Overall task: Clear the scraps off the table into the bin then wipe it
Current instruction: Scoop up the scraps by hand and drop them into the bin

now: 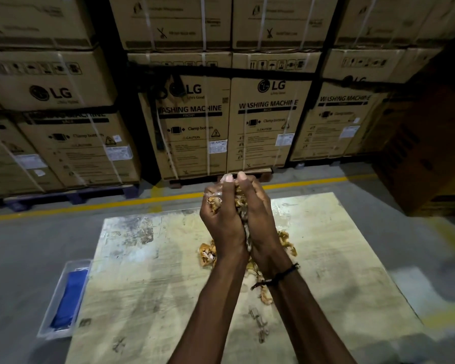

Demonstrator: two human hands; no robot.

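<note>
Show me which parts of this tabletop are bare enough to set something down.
The table is bare along its left side, by the bin, and at its far right corner. The middle is crowded with scraps lying below both hands; a few bits litter the near centre.

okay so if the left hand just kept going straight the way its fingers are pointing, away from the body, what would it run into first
Nothing close, as far as the picture shows. The left hand, cupped with the right hand around a bundle of scraps, would pass over the table's far edge and open floor. The stacked cartons come first, though depth is hard to judge.
</note>
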